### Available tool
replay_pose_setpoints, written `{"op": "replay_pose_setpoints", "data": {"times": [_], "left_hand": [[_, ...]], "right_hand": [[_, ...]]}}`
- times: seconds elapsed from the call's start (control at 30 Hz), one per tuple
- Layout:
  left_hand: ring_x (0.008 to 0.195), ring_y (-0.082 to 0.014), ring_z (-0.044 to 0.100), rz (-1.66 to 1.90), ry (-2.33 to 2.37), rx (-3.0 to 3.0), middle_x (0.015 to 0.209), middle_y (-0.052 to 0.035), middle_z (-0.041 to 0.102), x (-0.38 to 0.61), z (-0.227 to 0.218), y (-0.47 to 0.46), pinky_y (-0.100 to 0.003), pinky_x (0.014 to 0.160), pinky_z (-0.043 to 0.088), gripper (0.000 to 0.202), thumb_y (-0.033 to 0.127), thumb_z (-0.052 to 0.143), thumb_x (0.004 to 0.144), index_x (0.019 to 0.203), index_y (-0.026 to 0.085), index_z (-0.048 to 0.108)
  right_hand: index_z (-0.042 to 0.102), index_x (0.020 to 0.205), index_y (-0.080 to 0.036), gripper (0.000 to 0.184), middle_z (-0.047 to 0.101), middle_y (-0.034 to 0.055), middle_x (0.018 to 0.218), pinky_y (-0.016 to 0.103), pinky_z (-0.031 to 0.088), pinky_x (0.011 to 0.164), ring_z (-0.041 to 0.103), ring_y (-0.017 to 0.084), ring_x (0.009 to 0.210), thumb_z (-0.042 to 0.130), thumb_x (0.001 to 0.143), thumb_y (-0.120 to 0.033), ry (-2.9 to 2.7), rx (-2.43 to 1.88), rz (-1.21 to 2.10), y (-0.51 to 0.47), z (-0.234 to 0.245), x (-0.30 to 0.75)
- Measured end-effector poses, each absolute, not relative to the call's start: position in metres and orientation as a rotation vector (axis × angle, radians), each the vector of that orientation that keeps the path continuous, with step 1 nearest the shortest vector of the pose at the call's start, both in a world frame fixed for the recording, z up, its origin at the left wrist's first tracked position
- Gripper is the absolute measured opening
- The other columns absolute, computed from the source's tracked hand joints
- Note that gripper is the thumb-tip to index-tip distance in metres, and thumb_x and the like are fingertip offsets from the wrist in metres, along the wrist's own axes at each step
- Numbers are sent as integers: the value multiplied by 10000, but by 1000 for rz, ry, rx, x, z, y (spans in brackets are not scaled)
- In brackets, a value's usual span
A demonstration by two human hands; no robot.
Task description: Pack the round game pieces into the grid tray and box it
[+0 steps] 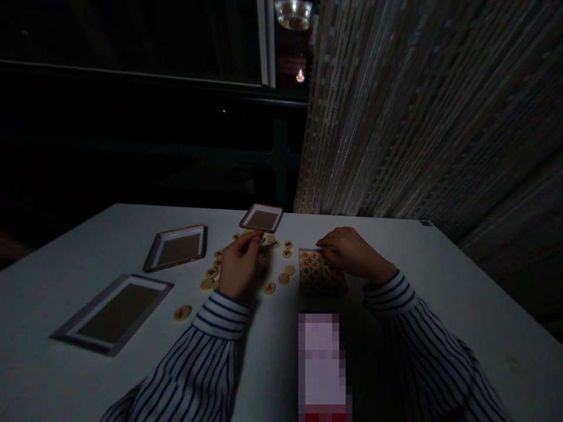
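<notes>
Over the loose Chinese chess pieces [212, 272] on the table, my left hand [238, 265] is closed in a pinch; whatever its fingertips may hold is too dark to make out. My right hand [354, 253] reaches over the back right of a small box [323, 291], its fingers bent and pressed together. Anything between those fingers is hidden. Rows of round pieces [313, 264] with red and dark characters fill the visible part of the box. A red-marked piece [270, 288] and two plain-faced pieces [284, 278] lie between my hands.
Three shallow trays or lids stand on the white table [268, 351]: one near left [112, 310], one behind it [178, 249], one at the back [263, 218]. A single piece [182, 313] lies beside my left sleeve. A pixelated phone-like rectangle [321, 357] is in front. String curtain [373, 117] hangs behind.
</notes>
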State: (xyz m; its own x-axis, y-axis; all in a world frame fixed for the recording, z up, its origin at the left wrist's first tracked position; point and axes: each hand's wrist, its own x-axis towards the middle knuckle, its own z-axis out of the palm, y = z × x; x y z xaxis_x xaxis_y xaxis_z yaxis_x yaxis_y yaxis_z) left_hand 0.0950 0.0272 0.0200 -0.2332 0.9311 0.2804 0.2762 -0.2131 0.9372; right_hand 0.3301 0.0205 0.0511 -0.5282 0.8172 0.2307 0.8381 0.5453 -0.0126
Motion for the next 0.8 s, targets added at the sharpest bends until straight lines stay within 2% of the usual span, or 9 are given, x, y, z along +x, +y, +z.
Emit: {"op": "replay_pose_setpoints", "data": {"times": [0.23,0.43,0.63,0.8], "left_hand": [[882,-200,616,1392,1594,1425,903,-75,692,60,30,24,-309,826,462,324,336,543,727,929,110,658],[888,-199,619,1320,1641,1587,972,-84,677,33,6,32,-306,822,467,369,360,511,739,998,127,634],[929,-228,605,1074,1873,1854,1042,-115,648,4,6,33,-347,837,457,419,362,453,765,1073,119,601],[957,-212,583,867,1745,2138,1021,-93,647,6,-1,32,-325,866,433,329,326,434,783,976,153,636]], "right_hand": [[652,970,-181,256,677,54,937,337,349,840,572,188,908,449,815,-205,-2600,-1366,-126,19,50,313],[645,993,-183,260,674,53,974,327,343,855,570,190,934,443,832,-217,-2632,-1354,-93,20,46,301],[641,994,-181,265,672,56,972,326,335,852,567,199,935,448,814,-197,-2699,-1356,-89,26,47,280],[638,966,-177,254,669,62,946,324,331,825,563,199,923,435,815,-202,-2768,-1302,-123,31,54,254]]}}
